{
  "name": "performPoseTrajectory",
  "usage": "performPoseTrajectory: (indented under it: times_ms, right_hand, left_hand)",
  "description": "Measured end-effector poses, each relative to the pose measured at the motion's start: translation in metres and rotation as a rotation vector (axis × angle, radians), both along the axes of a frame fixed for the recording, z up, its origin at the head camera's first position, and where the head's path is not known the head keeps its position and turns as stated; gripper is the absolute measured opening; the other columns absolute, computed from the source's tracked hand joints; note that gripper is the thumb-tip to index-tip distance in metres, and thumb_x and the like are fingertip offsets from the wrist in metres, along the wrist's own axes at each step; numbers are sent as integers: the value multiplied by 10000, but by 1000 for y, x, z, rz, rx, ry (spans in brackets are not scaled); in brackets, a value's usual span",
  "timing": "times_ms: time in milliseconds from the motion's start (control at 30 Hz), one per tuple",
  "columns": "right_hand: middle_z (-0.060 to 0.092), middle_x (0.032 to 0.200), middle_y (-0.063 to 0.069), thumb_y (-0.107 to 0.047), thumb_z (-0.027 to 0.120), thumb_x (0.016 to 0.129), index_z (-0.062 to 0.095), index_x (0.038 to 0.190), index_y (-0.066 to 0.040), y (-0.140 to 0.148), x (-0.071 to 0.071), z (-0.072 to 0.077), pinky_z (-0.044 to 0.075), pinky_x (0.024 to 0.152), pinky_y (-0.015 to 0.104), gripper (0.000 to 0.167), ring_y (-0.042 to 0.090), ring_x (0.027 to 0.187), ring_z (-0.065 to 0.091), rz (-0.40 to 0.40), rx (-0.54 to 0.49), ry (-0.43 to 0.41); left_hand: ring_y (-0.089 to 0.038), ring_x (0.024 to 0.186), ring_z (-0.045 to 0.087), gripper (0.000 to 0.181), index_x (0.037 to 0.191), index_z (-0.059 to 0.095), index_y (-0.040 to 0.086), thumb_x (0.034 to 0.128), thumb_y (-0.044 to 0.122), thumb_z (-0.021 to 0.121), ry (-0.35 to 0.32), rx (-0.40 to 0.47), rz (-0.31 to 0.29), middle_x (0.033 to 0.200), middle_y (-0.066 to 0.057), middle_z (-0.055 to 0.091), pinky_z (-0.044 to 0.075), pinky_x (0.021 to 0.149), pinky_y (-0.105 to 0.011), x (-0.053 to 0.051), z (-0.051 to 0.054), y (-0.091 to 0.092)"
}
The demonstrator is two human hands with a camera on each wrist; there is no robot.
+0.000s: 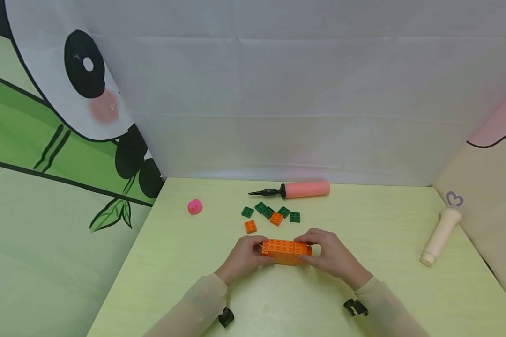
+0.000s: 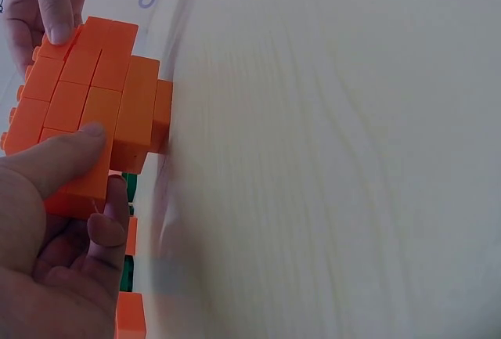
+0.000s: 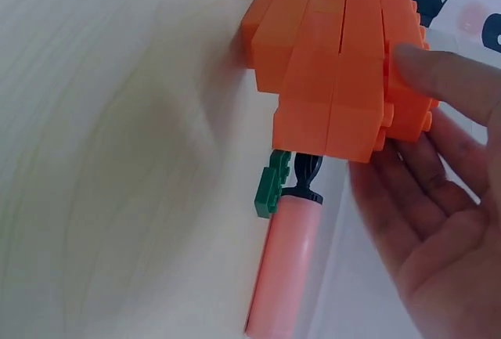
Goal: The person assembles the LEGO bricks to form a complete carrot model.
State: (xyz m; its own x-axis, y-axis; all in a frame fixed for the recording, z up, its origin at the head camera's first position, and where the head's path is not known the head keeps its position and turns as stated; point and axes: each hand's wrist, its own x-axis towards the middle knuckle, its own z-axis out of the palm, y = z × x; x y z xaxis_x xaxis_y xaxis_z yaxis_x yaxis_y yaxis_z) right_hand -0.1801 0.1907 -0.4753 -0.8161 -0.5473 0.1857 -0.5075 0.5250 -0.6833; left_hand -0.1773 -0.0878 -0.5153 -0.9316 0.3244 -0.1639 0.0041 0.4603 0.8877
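Observation:
A block of stacked orange toy bricks [image 1: 282, 258] stands at the middle of the table, narrower at its base, with studs on top. My left hand [image 1: 248, 255] grips its left end; in the left wrist view the thumb lies across the near face and fingers curl beneath the overhang. At the other end my right hand [image 1: 331, 255] pinches an orange brick in the top row [image 3: 405, 92] between thumb and fingers. Studs of the layer below show beside that brick. The far face of the block is hidden.
Several green bricks [image 1: 267, 212] and two loose orange bricks [image 1: 250, 227] lie beyond the block. Behind them is a pink hand pump [image 1: 307, 189] with a black nozzle. A small pink object [image 1: 195, 206] sits left; a pale cylindrical stick [image 1: 441, 236] lies right.

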Motion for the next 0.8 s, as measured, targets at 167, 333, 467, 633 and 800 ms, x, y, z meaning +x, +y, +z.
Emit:
performPoseTrajectory:
  times_ms: [167, 333, 467, 633, 800]
  right_hand:
    - [681, 1003, -138, -137, 886, 844, 789, 1174, -133, -6, 2, 4, 568, 862, 458, 343, 94, 886, 603, -70, 53, -57]
    - [676, 971, -122, -122, 895, 830, 794, 1154, -116, -10, 2, 5, 582, 846, 454, 339, 100, 854, 608, -96, 46, -94]
    - [680, 978, -118, -128, 906, 822, 796, 1151, -118, -12, 3, 3, 584, 823, 440, 346, 101, 852, 614, -104, 30, -104]
    - [687, 974, -122, -130, 919, 808, 802, 1142, -121, -13, 3, 1, 581, 818, 450, 354, 103, 852, 616, -123, 18, -110]
    - [685, 959, -122, -119, 923, 800, 804, 1134, -120, -14, 3, 1, 577, 836, 461, 355, 116, 869, 616, -138, 10, -133]
  left_hand:
    - [-116, 996, 669, 401, 1236, 757, 149, 857, 154, 888, -1, 3, 1, 1157, 75, 727, 565, 897, -323, 0, 0, 0]
    - [-125, 995, 668, 395, 1231, 758, 149, 858, 153, 888, -2, 10, 4, 1157, 66, 727, 567, 896, -331, -1, -2, 1]
    - [-129, 988, 668, 391, 1223, 760, 145, 855, 140, 889, -4, 15, 7, 1149, 61, 729, 570, 891, -336, -1, -2, 0]
    - [-129, 978, 672, 388, 1216, 762, 135, 850, 131, 891, -9, 24, 7, 1141, 54, 734, 572, 879, -331, -1, -3, 0]
    - [-129, 974, 672, 389, 1216, 762, 126, 849, 131, 892, -17, 21, 9, 1143, 48, 733, 572, 878, -335, -1, -3, 1]
